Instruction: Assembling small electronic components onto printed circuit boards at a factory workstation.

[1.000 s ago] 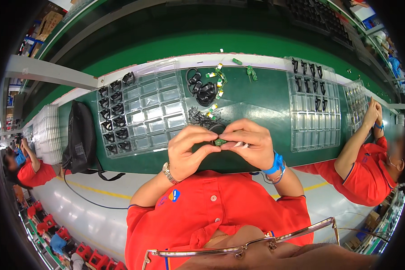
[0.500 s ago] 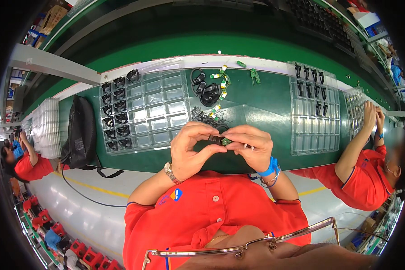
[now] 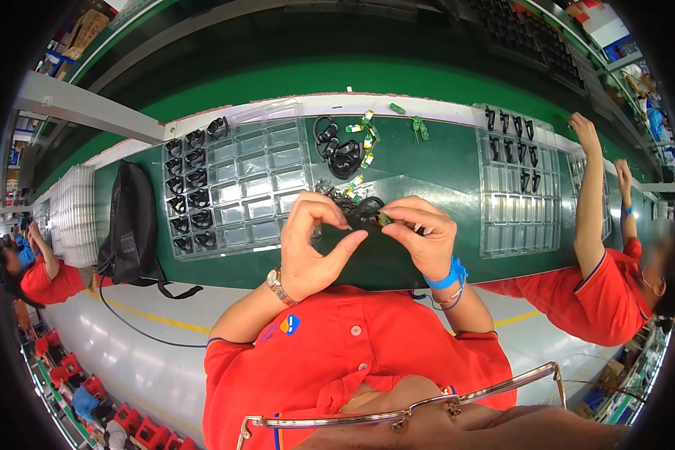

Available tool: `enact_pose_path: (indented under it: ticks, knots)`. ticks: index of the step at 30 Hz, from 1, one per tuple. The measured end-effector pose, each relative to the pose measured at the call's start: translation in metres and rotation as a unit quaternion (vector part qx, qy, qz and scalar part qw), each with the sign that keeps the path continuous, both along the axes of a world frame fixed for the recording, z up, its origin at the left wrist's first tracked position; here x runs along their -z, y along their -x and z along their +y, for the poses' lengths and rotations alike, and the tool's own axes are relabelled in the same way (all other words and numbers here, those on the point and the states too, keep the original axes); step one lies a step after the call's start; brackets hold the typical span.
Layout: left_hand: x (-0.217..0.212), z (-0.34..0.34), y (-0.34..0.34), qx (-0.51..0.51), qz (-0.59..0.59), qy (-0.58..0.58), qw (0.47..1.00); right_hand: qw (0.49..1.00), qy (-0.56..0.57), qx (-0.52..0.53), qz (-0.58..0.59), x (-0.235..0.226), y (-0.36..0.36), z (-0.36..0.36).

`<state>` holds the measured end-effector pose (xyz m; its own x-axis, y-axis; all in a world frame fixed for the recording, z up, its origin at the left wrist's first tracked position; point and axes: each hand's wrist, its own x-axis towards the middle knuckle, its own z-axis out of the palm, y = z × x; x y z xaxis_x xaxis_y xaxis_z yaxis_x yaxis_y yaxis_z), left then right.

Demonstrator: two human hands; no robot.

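My left hand [image 3: 313,241] is over the near edge of the green bench, its thumb and index finger apart with nothing between them. Pinched in my right hand [image 3: 426,234] is a black ear-hook earphone piece [image 3: 369,208], its curved hook pointing to the left. A small green circuit board [image 3: 383,218] shows at my right fingertips; how it sits against the black piece is partly hidden by the fingers. Just beyond my hands lies a heap of small black parts [image 3: 343,196]. Further back are several black ear-hook pieces [image 3: 344,159] beside small green boards with white-and-yellow parts [image 3: 367,142].
A clear compartment tray [image 3: 259,210] on the left holds black ear-hook pieces in its left columns. Another tray [image 3: 519,225] on the right has black pieces in its far rows. A black bag [image 3: 131,225] lies at left. A co-worker's arm [image 3: 589,195] reaches across at right.
My left fingers have come off the black piece and spread apart. My right hand keeps the piece. The co-worker at right has stretched an arm further over the bench.
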<state>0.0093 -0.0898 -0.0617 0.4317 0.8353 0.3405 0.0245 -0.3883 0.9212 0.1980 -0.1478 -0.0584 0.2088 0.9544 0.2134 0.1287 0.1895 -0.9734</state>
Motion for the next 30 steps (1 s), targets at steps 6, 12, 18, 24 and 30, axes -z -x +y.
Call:
enact_pose_path:
  ticks: [6,12,18,24,30]
  knots:
    - [-0.006,-0.006,-0.007,0.019,-0.097,0.173,0.98,0.999,-0.023,-0.015,-0.045,-0.009,0.002,0.001]
    - [-0.014,-0.003,-0.01,-0.005,-0.083,0.075,0.994,0.966,-0.167,-0.029,-0.196,-0.006,-0.003,0.006]
    - [-0.013,0.007,0.0,0.024,0.059,-0.144,0.988,0.959,-0.154,-0.085,-0.224,-0.011,-0.008,0.002]
    - [-0.018,0.002,0.002,0.069,0.113,0.022,0.991,0.992,0.022,-0.093,-0.079,-0.003,-0.002,-0.004]
    - [-0.002,0.004,0.001,0.061,0.113,0.264,0.956,0.956,0.275,-0.059,0.088,0.007,0.006,-0.003]
